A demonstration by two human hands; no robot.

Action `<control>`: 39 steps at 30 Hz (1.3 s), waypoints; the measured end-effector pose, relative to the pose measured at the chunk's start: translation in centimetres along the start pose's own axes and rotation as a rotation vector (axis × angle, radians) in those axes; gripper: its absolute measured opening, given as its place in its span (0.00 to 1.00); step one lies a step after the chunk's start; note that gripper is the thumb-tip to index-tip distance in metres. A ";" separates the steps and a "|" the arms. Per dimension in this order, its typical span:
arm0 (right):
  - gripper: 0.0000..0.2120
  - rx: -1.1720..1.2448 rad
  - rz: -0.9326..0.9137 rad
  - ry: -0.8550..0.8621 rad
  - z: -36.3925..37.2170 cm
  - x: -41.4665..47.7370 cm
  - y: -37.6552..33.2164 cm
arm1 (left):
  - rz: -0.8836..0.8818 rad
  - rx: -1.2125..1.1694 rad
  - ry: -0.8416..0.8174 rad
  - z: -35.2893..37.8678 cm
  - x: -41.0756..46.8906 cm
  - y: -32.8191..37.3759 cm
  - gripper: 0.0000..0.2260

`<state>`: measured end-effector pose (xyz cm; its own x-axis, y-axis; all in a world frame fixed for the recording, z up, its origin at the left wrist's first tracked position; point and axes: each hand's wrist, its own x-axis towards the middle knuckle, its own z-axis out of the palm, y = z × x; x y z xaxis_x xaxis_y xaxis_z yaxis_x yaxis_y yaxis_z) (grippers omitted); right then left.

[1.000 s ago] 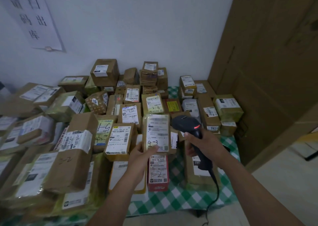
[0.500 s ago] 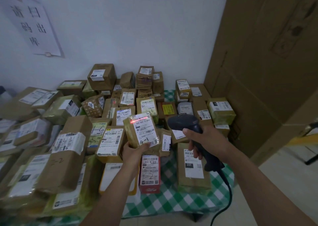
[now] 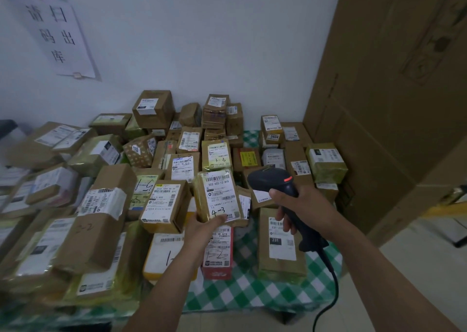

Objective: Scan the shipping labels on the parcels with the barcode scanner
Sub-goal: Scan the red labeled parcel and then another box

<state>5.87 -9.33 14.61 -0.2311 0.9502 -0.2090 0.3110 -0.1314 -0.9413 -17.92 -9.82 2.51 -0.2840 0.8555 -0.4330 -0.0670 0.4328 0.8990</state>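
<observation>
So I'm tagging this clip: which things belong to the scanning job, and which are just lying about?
Job: black barcode scanner, gripped by the right hand; yellow-taped brown parcel marked 4-3, held by the left hand; labelled cardboard parcels piled around.
Lying about: white paper wall notice; green checked tablecloth; tall brown cardboard panels.

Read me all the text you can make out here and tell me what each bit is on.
"请扫码出库": paper sign on the wall.
"502-602-12-815" and "4-3": held parcel in the left hand.
"3-3": yellow-taped parcel behind it.
"5604": small box.
"231": long parcel below the barcode scanner in the right hand.
Remaining label print: too small or blurred.
</observation>
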 end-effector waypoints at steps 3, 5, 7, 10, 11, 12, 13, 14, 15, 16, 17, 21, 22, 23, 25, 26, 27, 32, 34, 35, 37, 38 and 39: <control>0.11 0.044 0.027 0.042 -0.2 0.2 1.2 | -0.095 0.035 -0.143 0.1 -0.9 -0.9 0.21; 0.10 0.064 0.045 0.068 -0.4 0.1 1.9 | -0.126 0.102 -0.201 0.4 -1.6 -1.6 0.20; 0.10 0.065 0.066 0.082 -0.5 0.1 2.8 | -0.117 0.156 -0.182 0.9 -2.1 -2.5 0.16; 0.09 0.119 0.092 0.079 -0.6 0.1 4.3 | -0.118 0.216 -0.181 1.7 -2.7 -3.9 0.14; 0.09 0.134 0.103 0.083 -0.6 0.1 4.8 | -0.126 0.247 -0.189 2.0 -2.8 -4.3 0.13; 0.08 0.140 0.113 0.090 -0.7 0.2 5.3 | -0.119 0.282 -0.190 2.3 -2.9 -4.5 0.14; 0.07 0.142 0.122 0.094 -0.8 0.2 5.8 | -0.098 0.337 -0.178 2.5 -2.6 -5.1 0.17; 0.07 0.146 0.128 0.094 -0.9 0.2 6.2 | -0.059 0.404 -0.158 2.8 -2.3 -5.7 0.23; 0.07 0.149 0.132 0.091 -1.0 0.2 6.6 | -0.019 0.471 -0.126 3.0 -1.4 -6.8 0.31; 0.06 0.149 0.138 0.086 -1.1 0.2 7.0 | 0.012 0.538 -0.107 3.4 -0.1 -8.7 0.36; 0.06 0.150 0.147 0.082 -1.2 0.2 7.5 | 0.028 0.596 -0.097 4.0 0.5 -9.8 0.38; 0.09 0.164 0.193 0.090 -1.6 0.0 8.9 | 0.014 0.633 -0.126 6.3 -2.6 -7.1 0.23; 0.09 0.167 0.203 0.093 -1.7 0.0 9.2 | 0.016 0.610 -0.148 6.6 -2.6 -7.1 0.19; 0.10 0.170 0.212 0.095 -1.8 0.0 9.6 | 0.026 0.577 -0.167 6.9 -2.7 -7.2 0.17; 0.13 0.167 0.228 0.100 -2.0 0.1 10.5 | 0.045 0.548 -0.192 7.5 -2.9 -7.2 0.16; 0.15 0.160 0.236 0.106 -2.2 0.1 11.0 | 0.047 0.556 -0.196 7.8 -2.9 -7.4 0.15; 0.16 0.155 0.244 0.115 -2.2 0.1 11.4 | 0.052 0.574 -0.182 8.1 -2.8 -7.5 0.15; 0.16 0.182 0.292 0.143 -2.6 0.2 12.7 | 0.137 0.773 -0.047 9.4 -1.9 -8.3 0.15; 0.16 0.185 0.299 0.139 -2.8 0.2 12.9 | 0.209 0.912 0.018 9.0 -1.3 -9.3 0.12; 0.16 0.181 0.301 0.138 -2.8 0.2 13.1 | 0.249 0.925 0.003 8.9 -1.0 -9.9 0.11; 0.15 0.170 0.307 0.136 -2.9 0.3 13.2 | 0.336 0.951 -0.084 8.8 -0.3 -11.2 0.18; 0.15 0.165 0.309 0.132 -3.0 0.4 13.2 | 0.364 1.009 -0.112 8.7 -0.1 -11.6 0.21; 0.16 0.161 0.309 0.126 -2.9 0.5 13.3 | 0.392 1.092 -0.131 8.7 0.2 -12.1 0.22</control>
<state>12.58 -9.78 2.77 -0.0300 0.8846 -0.4653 0.1971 -0.4512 -0.8704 -8.85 -12.43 -9.00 0.0021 0.9800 -0.1988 0.8798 0.0927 0.4662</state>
